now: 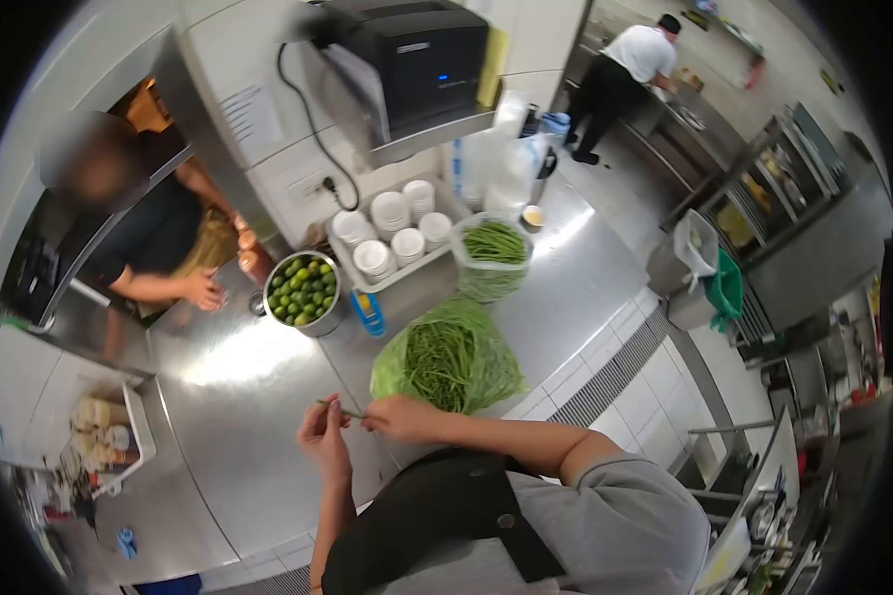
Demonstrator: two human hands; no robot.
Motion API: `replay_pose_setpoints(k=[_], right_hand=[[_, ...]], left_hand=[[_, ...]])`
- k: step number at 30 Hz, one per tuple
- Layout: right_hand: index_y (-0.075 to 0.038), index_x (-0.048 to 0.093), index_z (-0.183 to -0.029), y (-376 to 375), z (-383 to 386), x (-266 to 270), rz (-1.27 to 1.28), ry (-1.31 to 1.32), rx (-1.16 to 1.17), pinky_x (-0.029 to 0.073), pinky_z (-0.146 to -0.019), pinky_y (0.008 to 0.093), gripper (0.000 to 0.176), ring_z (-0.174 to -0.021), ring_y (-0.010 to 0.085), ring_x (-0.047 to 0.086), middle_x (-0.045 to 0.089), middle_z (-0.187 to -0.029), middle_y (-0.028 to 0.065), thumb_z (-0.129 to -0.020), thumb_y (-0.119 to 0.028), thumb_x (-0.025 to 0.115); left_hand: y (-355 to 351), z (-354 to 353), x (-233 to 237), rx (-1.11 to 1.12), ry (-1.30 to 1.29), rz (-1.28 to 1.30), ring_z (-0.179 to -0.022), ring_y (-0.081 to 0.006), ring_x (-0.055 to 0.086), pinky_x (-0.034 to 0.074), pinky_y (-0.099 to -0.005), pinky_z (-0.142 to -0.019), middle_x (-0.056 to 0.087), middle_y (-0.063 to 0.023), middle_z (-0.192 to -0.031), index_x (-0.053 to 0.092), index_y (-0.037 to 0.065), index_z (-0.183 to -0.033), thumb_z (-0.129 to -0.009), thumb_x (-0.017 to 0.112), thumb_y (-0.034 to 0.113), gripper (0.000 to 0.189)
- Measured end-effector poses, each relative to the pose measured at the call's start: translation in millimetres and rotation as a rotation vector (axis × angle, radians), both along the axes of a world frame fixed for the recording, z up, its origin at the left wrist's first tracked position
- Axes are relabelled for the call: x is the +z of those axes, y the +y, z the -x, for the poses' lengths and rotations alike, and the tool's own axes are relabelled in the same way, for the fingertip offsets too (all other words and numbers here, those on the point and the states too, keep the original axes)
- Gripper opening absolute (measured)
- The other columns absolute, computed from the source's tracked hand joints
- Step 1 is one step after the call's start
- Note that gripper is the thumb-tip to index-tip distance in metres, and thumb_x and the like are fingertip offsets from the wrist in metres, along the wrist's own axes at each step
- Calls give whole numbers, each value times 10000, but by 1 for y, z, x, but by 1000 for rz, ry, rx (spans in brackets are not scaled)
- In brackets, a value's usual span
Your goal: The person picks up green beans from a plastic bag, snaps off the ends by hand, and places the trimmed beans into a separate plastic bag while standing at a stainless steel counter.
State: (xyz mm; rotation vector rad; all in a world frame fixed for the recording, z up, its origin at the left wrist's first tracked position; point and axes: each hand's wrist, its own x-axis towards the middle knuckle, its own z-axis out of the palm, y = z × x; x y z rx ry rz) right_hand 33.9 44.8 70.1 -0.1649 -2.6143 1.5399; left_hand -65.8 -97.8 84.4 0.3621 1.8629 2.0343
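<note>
Over the silvery steel table [218,436], the left hand [325,434] and right hand [401,417] pinch one slim green bean [352,414] between their fingers; a careless right forearm [506,438] could tip the translucent green plastic bag [499,379].

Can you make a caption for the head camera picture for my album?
Left hand and right hand hold a thin green piece near a bag of greens.

Ahead of the left hand [324,438] stands a metal bowl [321,324] of limes [301,288]; ahead of the right hand [404,418], a tray [414,268] of stacked white cups [391,211].
</note>
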Motion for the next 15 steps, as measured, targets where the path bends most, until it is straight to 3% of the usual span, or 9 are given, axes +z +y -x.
replay_pose_setpoints(k=[6, 11, 15], right_hand=[[-38, 665, -973, -14, 1, 15, 185, -89, 184, 496, -731, 402, 199, -766, 277, 636, 634, -766, 129, -982, -203, 553], [-21, 642, -921, -11, 0, 21, 248, 2, 287, 477, -705, 402, 180, -728, 263, 606, 613, -756, 122, -983, -170, 561], [-20, 635, -895, -6, -3, 25, 274, 59, 288, 472, -691, 398, 157, -721, 282, 604, 611, -762, 121, -965, -137, 557]], left_hand=[[3, 0, 13, -2, 50, 18, -648, -53, 538, 406, -211, -579, 658, -21, -812, 714, -39, -982, -943, 690, 63, 111], [-3, -2, 8, -40, 49, 81, -645, -37, 484, 352, -223, -568, 619, 11, -790, 741, -24, -1004, -940, 701, 90, 136], [-8, -1, 9, -121, -40, 144, -722, -41, 551, 399, -203, -627, 672, -3, -819, 741, -26, -1054, -944, 679, 89, 171]])
